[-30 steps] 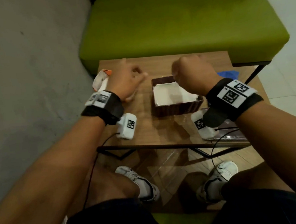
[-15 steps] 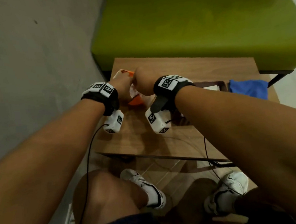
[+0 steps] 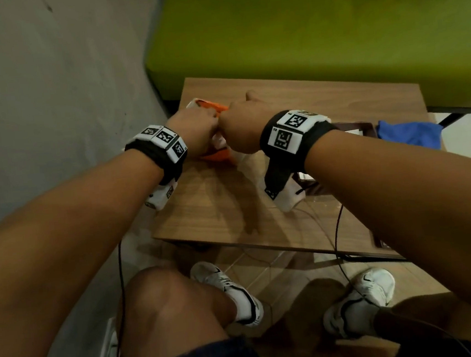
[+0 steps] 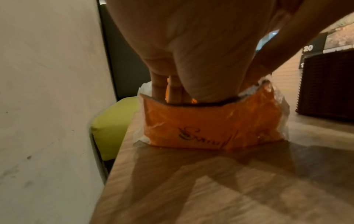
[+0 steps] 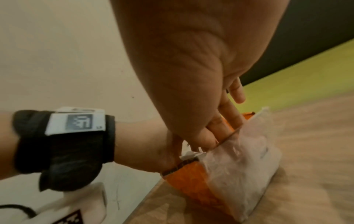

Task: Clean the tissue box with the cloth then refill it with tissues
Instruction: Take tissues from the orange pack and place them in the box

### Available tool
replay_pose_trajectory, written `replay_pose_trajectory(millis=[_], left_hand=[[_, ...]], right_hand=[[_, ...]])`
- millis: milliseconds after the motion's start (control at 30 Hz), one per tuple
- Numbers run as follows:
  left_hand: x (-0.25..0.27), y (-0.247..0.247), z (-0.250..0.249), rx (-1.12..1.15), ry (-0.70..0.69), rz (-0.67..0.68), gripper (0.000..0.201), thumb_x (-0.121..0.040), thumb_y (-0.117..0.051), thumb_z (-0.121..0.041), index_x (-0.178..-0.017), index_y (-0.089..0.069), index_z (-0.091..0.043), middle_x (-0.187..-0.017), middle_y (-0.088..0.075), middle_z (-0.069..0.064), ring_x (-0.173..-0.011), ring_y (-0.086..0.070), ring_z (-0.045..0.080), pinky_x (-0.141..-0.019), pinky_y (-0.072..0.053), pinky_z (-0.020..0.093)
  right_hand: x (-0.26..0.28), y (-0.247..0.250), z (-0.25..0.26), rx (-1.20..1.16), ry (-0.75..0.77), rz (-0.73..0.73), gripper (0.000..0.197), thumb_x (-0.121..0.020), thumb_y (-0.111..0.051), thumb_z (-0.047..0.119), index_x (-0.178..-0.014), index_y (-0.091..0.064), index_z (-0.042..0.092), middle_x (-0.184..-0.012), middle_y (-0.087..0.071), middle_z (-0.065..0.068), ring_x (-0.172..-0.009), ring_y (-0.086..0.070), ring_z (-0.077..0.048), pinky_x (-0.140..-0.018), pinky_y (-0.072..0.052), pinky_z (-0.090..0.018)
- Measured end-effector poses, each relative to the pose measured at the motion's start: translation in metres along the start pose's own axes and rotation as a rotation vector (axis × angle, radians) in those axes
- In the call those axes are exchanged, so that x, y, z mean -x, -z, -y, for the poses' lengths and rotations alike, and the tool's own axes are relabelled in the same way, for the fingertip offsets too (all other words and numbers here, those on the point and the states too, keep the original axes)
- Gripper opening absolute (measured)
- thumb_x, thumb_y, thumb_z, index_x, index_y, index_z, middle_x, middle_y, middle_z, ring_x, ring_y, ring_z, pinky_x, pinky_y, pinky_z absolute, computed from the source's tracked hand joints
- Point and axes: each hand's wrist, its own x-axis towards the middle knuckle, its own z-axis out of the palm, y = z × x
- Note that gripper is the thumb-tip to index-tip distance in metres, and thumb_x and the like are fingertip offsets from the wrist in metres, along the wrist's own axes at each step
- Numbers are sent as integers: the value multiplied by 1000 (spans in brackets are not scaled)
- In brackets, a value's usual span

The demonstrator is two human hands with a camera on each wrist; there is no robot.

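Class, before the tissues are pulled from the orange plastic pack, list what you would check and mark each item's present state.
1. Left hand grips the orange plastic tissue pack: ok.
2. Right hand grips the pack's open top: ok.
3. Pack stands on the wooden table: ok.
4. Dark brown tissue box within reach: ok.
5. Box wiped clean: cannot tell.
6. Blue cloth set aside: ok.

I see the orange-and-clear plastic tissue pack [image 3: 217, 156] standing on its edge at the tabletop's [image 3: 225, 208] far left corner, top open. The dark brown tissue box [image 3: 366, 128] sits toward the right edge, mostly hidden. The blue cloth [image 3: 408, 135] lies crumpled at the right edge.
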Motion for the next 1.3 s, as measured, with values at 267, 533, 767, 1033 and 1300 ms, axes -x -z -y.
replay_pose_trajectory(millis=[267, 533, 767, 1033, 1300], left_hand=[[-7, 13, 11, 160, 88, 18, 27, -95, -71, -35, -85, -53, -18, -100, -69, 21, -91, -66, 42, -75, -53, 46], [-11, 17, 25, 333, 92, 120, 31, -100, -68, -24, -125, -68, -8, -113, -72, 17, -90, -58, 29, -77, -47, 41], [1, 17, 22, 369, 75, 42, 40, -86, -86, -23, -120, -69, -12, -106, -72, 10, -96, -65, 31, -82, -52, 42], [19, 44, 32, 593, 168, -163, 27, -88, -86, -27, -112, -81, -17, -95, -75, 5, -88, -66, 20, -69, -43, 30], [49, 80, 14, 1193, 234, -396, 33, -88, -86, -15, -117, -76, -3, -102, -79, 7, -87, -74, 12, -77, -60, 29]], right_hand=[[-6, -3, 0, -166, -25, -192, 26, -97, -63, 42, -106, -61, 18, -118, -68, -11, -115, -61, -34, -106, -37, -46], [-28, -27, -5, -54, -112, -163, 64, -92, -64, 58, -139, -54, 17, -137, -55, -16, -131, -46, -39, -107, -35, -51], [-29, -24, -18, -271, -112, -197, 23, -94, -65, 27, -115, -65, 17, -119, -66, -13, -117, -58, -38, -94, -42, -43], [-6, -10, -29, -684, -113, -442, 28, -88, -72, 26, -111, -67, 11, -106, -70, -11, -93, -63, -29, -68, -35, -31], [45, 3, -48, -1289, -119, -570, 13, -89, -75, 19, -98, -73, 9, -92, -76, -10, -81, -68, -18, -68, -55, -41]])
